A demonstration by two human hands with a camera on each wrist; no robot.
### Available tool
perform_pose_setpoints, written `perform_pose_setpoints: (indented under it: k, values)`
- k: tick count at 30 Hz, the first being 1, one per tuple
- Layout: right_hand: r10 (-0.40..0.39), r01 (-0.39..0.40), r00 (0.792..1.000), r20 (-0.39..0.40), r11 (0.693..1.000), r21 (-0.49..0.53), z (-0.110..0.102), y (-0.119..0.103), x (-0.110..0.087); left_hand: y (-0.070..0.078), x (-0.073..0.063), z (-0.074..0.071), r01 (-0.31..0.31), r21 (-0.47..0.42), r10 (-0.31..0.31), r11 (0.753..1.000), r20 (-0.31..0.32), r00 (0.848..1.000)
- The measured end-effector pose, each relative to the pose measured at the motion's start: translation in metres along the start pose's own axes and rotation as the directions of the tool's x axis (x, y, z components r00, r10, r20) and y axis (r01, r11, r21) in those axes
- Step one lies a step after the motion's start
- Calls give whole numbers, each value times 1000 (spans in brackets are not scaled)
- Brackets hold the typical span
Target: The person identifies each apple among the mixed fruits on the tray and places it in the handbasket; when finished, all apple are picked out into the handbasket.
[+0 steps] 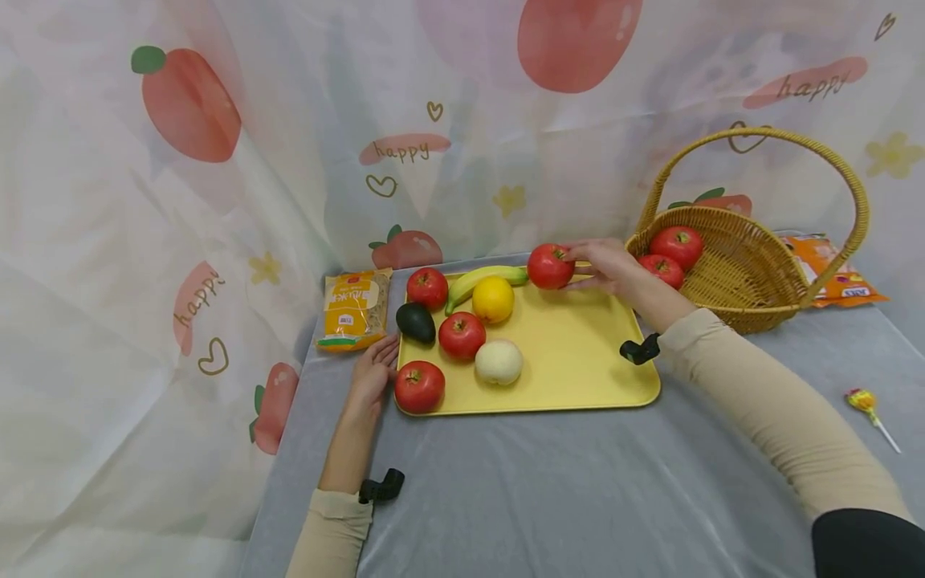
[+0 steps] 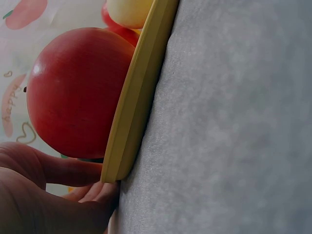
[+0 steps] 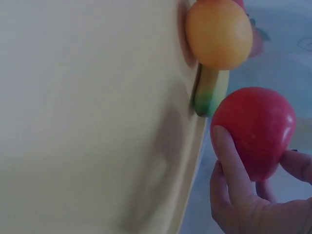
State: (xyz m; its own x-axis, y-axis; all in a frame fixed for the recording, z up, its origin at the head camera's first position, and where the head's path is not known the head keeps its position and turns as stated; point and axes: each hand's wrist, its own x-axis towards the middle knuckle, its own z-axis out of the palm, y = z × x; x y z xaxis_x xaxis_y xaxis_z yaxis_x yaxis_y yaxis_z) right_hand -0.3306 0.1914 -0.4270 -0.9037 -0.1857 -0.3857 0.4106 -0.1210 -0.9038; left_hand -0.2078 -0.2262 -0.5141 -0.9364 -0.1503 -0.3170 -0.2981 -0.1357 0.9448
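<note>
My right hand (image 1: 603,265) grips a red apple (image 1: 551,266) with fingers and thumb, above the back edge of the yellow tray (image 1: 578,353). The right wrist view shows this apple apart from the tray, past the green tip of the banana (image 3: 209,92). Against the tray's left edge rests my left hand (image 1: 374,371), its fingers fairly straight. On the tray lie a dark avocado (image 1: 415,323), an orange (image 1: 493,299), a pale round fruit (image 1: 499,362) and three red apples, one at the front left corner (image 1: 419,387). Two more apples (image 1: 677,246) sit in the wicker basket (image 1: 751,273).
A yellow packet (image 1: 354,311) lies left of the tray. An orange packet (image 1: 838,273) lies behind the basket at right, and a lollipop (image 1: 867,405) lies on the grey cloth (image 1: 549,490). A printed curtain (image 1: 289,160) hangs behind the table.
</note>
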Motion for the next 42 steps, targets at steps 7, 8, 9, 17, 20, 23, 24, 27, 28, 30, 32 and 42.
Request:
perform_pose_setpoints:
  k: [7, 8, 9, 17, 20, 23, 24, 27, 28, 30, 32, 42]
  values:
    - [-21, 26, 999, 40, 991, -131, -4, -17, -12, 0, 1, 1, -3, -17, 3, 1000, 11, 1000]
    - [-26, 33, 999, 43, 988, -152, -6, -20, -14, 0, 0, 1, -5, -17, 5, 1000, 10, 1000]
    - [-32, 40, 998, 47, 984, -172, -7, -22, -15, 0, 0, 1, -5, -18, 6, 1000, 10, 1000]
    - [-27, 43, 998, 61, 954, -296, -19, -39, -23, 1, 0, 1, 7, -16, -7, 1000, -3, 1000]
    - [-22, 56, 995, 101, 934, -354, -25, -46, -29, 1, 0, 1, 6, -18, -5, 1000, 5, 1000]
    - [-22, 75, 991, 133, 909, -409, -31, -53, -34, 1, -1, 1, 5, -18, -5, 1000, 6, 1000]
    - [-20, 83, 988, 150, 902, -423, -34, -55, -35, 1, -2, 1, 6, -18, -5, 1000, 5, 1000]
    - [-23, 89, 988, 153, 891, -446, -41, -60, -39, 2, -3, 2, 6, -15, -6, 1000, 1, 1000]
    - [-21, 89, 988, 153, 888, -451, -44, -62, -41, 2, -3, 2, 8, -13, -8, 1000, -1, 1000]
    - [-15, 87, 987, 157, 884, -460, -49, -65, -45, 3, -2, 2, 9, -10, -9, 1000, -2, 1000]
    - [-5, 77, 988, 153, 880, -469, -54, -68, -47, 3, -2, 2, 12, -6, -12, 1000, -4, 1000]
    - [41, 59, 983, 181, 856, -514, -84, -80, -57, 0, 0, 1, 2, -6, -2, 1000, -4, 1000]
